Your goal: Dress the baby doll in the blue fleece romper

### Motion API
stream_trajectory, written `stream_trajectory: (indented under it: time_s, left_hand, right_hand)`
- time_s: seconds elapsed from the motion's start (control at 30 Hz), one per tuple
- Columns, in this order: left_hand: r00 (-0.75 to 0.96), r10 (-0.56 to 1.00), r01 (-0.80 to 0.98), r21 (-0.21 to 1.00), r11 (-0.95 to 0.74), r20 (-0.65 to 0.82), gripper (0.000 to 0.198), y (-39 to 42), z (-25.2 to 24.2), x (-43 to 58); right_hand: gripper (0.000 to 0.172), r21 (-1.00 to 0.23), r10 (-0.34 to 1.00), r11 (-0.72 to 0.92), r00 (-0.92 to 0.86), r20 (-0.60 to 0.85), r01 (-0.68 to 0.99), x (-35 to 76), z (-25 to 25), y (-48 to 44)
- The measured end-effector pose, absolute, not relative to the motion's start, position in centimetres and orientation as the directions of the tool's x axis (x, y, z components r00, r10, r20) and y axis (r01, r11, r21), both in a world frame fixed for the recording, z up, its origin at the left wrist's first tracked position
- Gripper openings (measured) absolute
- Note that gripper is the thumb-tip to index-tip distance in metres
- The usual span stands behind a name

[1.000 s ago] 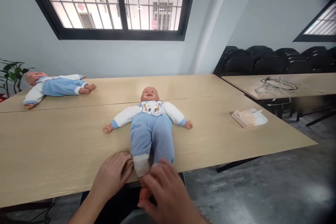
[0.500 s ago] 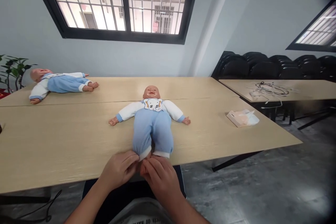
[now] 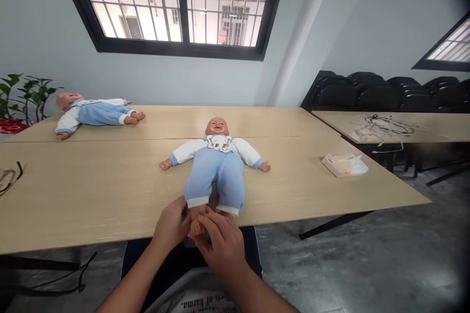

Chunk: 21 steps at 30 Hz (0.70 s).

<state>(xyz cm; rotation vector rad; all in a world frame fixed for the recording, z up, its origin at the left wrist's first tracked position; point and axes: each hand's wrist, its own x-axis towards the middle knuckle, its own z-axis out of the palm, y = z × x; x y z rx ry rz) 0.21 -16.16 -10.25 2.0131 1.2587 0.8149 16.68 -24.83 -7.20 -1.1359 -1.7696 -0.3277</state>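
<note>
One doll (image 3: 218, 168) lies face up on the table (image 3: 110, 181), legs toward the table's near edge. The right hand (image 3: 224, 240) pinches the doll's foot (image 3: 197, 228) between thumb and fingers; the left hand (image 3: 172, 224) curls beside that ankle, whether gripping I cannot tell. Another doll (image 3: 99, 113) lies at the table's far left, a tissue pack (image 3: 344, 164) toward its right end.

The right hand (image 3: 222, 240) covers most of the near doll's (image 3: 217, 161) foot on the picture's right, while the left hand's (image 3: 171, 224) fingertips vanish beside the other leg, leaving their hold unclear. The left edge crops the glasses (image 3: 19, 170) and plant (image 3: 35, 95); the bottom edge (upside-down lettering and all) cuts off the shirt (image 3: 183, 291).
</note>
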Motion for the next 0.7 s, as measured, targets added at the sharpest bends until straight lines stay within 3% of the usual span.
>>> stream_trajectory:
  time_s: [0.13, 0.27, 0.37, 0.43, 0.57, 0.7]
  left_hand:
    - [0.397, 0.878, 0.402, 0.808, -0.43, 0.269, 0.028, -16.4, -10.2, 0.6]
    - [0.539, 0.778, 0.458, 0.662, -0.593, 0.324, 0.026, -17.0, -10.5, -0.3]
    - [0.487, 0.817, 0.613, 0.547, -0.571, 0.307, 0.031, -17.1, -10.7, -1.8]
    - [0.429, 0.848, 0.654, 0.542, -0.529, 0.311, 0.03, -17.3, -10.8, -2.9]
    - [0.277, 0.857, 0.607, 0.613, -0.506, 0.434, 0.026, -18.5, -11.4, -4.2]
    - [0.383, 0.765, 0.541, 0.546, -0.64, 0.517, 0.031, -20.6, -11.4, -3.5]
  right_hand:
    - [0.029, -0.264, 0.576, 0.502, -0.091, 0.812, 0.824, 17.0, -7.0, -24.5]
    - [0.024, -0.266, 0.661, 0.463, -0.129, 0.739, 0.845, 17.4, -7.0, -24.3]
    - [0.019, -0.251, 0.726, 0.475, -0.214, 0.653, 0.844, 16.9, -7.6, -24.4]
    - [0.019, -0.219, 0.75, 0.47, -0.257, 0.609, 0.855, 16.5, -8.0, -24.4]
    - [0.014, -0.144, 0.77, 0.456, -0.309, 0.559, 0.878, 16.3, -8.2, -24.4]
    - [0.029, -0.169, 0.692, 0.63, -0.449, 0.565, 0.758, 18.6, -7.6, -25.1]
